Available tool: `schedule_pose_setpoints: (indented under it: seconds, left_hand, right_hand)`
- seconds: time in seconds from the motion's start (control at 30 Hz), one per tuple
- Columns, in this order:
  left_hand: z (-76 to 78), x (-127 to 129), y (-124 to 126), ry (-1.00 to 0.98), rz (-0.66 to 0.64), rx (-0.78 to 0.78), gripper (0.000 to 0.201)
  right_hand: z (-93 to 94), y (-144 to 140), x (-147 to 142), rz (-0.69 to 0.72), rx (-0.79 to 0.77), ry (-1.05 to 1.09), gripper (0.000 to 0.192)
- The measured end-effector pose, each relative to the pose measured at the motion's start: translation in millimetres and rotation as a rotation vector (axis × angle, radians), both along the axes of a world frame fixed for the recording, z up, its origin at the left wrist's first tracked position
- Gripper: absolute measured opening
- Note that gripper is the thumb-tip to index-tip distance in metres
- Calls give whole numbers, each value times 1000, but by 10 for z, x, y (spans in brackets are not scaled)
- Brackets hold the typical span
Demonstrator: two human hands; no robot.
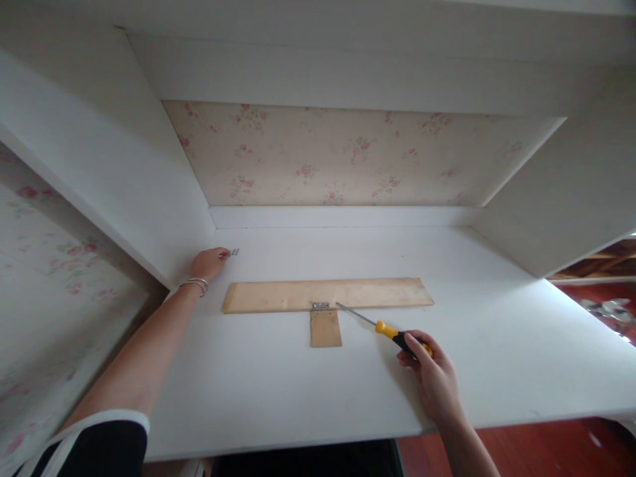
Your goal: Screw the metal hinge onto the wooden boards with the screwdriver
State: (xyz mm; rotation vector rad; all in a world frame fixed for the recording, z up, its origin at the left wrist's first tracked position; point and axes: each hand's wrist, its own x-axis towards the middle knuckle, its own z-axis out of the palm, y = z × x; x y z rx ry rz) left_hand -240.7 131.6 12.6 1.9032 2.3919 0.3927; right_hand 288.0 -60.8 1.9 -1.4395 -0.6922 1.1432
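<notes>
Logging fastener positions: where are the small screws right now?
In the head view, the small metal screws lie on the white desk, far left near the side panel, at the left hand's fingertips, beyond the long wooden strip.

Bright even daylight, soft shadows, wide-angle bending at edges, slightly soft focus

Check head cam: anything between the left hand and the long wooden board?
Nothing. In the head view the white desk is bare between the left hand and the long wooden board; small screws lie at the fingertips, off that line.
</notes>
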Motion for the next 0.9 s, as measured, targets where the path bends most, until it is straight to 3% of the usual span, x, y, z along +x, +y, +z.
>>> schedule_pose_setpoints:
  seconds: [0.13, 0.23, 0.3, 0.43, 0.53, 0.7, 0.9]
  left_hand:
    - [11, 20, -18, -53, 5, 33, 36]
    - [101, 211, -109, -52, -16, 118, 34]
    - [200, 466, -243, -76, -136, 176, 32]
    - [416, 1176, -663, -168, -612, 125, 31]
    - [512, 1677, -949, -131, -922, 84, 29]
    - [510, 2138, -1046, 54, -1093, 81, 31]
    - [446, 2224, -888, 267, -1177, 106, 27]
  right_hand:
    - [-1, 8, 0, -9, -2, -7, 38]
    - [-21, 9, 10, 6, 9, -27, 38]
    - [-33, 4, 17, 24, 12, -63, 39]
    - [-13, -18, 14, 101, 28, -163, 43]
    - [24, -36, -3, 135, 40, -204, 46]
    - [36, -74, -7, 162, 54, -230, 45]
    - [58, -112, 11, 190, 84, -241, 42]
